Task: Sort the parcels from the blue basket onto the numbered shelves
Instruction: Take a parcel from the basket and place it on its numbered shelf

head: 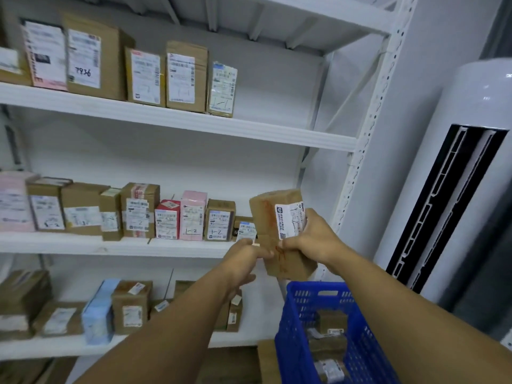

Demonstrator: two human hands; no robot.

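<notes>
Shelving runs from 8 to 12 o'clock.

Top shelf (263, 131): a row of brown boxes stands upright with labels facing out. One box (86, 56) has 7836 handwritten on it.

Middle shelf (83, 245), 9 o'clock: a tight row of small boxes, mostly brown, plus one red-and-white box (167, 218) and one pink box (193, 216). Several labels read 1-2.

Lower shelf (41, 350), 8 o'clock: brown boxes and a light blue box (98, 314), all blurred.

Left hand (245, 260), 6 o'clock: arm is stretched forward and the fingertips are on the held parcel's lower left edge. Blur hides whether they pinch it or only touch.

Held parcel (273, 225), 5 o'clock: a brown taped carton, tilted, with a white label on its right part. It is in the air in front of the middle shelf's right end and above the basket. Can't tell whether it touches the last small box in that row.

Right hand (313, 242), 4 o'clock: clamped on the parcel's right side, fingers wrapped over the label.

Blue basket (293, 322), 5 o'clock, sits below both hands with brown parcels (331, 321) inside.

A white tower air conditioner (471, 162) stands at 3 o'clock, just beside the shelf post.
</notes>
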